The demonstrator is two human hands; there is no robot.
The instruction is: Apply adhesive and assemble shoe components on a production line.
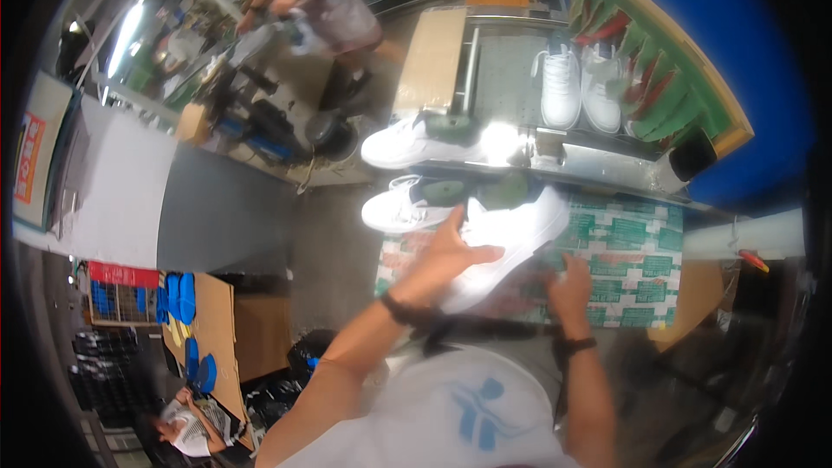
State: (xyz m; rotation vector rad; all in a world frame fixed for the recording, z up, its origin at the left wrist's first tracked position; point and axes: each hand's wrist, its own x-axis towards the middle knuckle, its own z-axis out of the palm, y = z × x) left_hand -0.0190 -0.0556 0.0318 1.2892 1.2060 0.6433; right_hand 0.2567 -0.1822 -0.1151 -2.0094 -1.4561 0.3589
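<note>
My left hand (pixel 451 251) is closed round a white sneaker (pixel 520 230), its thumb lying across the shoe's side. The sneaker is held tilted above a bench surface covered in green-and-white printed wrapping (pixel 637 251). Close to the shoe's right side is my right hand (pixel 568 290), its fingers blurred; whether it holds anything cannot be made out. Just beyond the left hand lies another white sneaker (pixel 394 208) with a dark green piece in its opening. A further white sneaker (pixel 399 143) sits behind it, also with a dark green piece.
At the far right, a pair of white sneakers (pixel 561 91) stands on a metal-edged conveyor (pixel 511 61). Beside them, a wooden-framed green rack (pixel 663 52) bears red and green flaps. A grey-and-white table (pixel 217 208) extends left. One co-worker (pixel 325 9) stands beyond; another person (pixel 195 425) sits lower left.
</note>
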